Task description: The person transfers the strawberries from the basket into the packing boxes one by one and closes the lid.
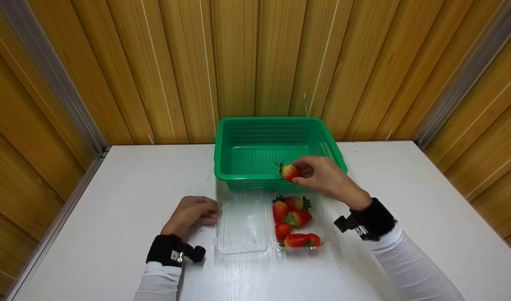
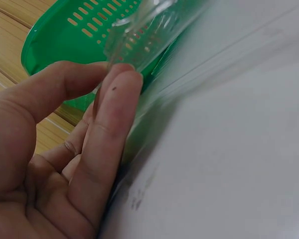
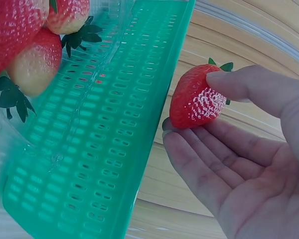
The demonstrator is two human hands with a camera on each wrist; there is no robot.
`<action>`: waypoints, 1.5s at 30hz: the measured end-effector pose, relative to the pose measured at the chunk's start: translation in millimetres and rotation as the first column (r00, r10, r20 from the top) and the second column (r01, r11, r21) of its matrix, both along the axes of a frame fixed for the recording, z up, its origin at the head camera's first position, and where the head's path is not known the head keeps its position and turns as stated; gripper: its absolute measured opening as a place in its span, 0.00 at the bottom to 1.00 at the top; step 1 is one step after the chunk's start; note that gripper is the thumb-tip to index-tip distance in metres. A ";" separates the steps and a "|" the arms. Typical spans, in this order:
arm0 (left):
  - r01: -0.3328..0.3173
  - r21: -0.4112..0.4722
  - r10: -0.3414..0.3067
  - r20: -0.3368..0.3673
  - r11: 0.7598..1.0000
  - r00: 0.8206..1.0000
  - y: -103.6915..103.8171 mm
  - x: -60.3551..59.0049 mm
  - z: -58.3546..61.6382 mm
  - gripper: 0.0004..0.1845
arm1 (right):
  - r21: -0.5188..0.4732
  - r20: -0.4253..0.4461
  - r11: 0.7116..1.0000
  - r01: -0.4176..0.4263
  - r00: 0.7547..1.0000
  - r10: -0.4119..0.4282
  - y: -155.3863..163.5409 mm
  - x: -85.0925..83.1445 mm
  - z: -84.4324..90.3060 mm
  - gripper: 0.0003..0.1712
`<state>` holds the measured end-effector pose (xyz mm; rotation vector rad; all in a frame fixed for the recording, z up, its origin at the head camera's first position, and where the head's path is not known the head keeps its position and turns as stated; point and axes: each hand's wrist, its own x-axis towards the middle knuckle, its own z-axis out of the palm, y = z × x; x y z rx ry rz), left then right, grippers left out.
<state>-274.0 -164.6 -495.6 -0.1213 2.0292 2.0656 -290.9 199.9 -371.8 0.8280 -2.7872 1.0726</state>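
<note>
Head view is showing the right hand (image 1: 328, 177) pinching one held strawberry (image 1: 289, 172) above the green basket's (image 1: 255, 177) near rim, its leafy end pointing toward the tabletop's (image 1: 126, 200) left edge. From it, the clear tray (image 1: 321, 223) of other strawberries (image 1: 299, 218) is lying toward the near edge, closer to the right hand. The left hand (image 1: 195, 213), well apart, is pinching the clear lid's (image 1: 244, 228) left edge.
</note>
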 end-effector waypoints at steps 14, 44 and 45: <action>0.024 0.015 -0.024 -0.021 1.000 0.999 -0.2 1.5 3.1 0.13 | -0.004 0.016 1.000 -0.002 1.000 0.002 8.3 14.7 -4.6 0.19; 0.027 0.005 -0.027 -0.019 1.000 0.999 -1.7 1.8 1.5 0.14 | -0.027 0.140 0.999 0.019 0.990 -0.015 29.2 32.6 -29.6 0.20; 0.028 0.007 -0.028 -0.022 1.000 0.999 -1.8 1.9 1.6 0.14 | -0.029 0.145 0.999 0.024 0.989 -0.019 29.6 33.1 -30.3 0.19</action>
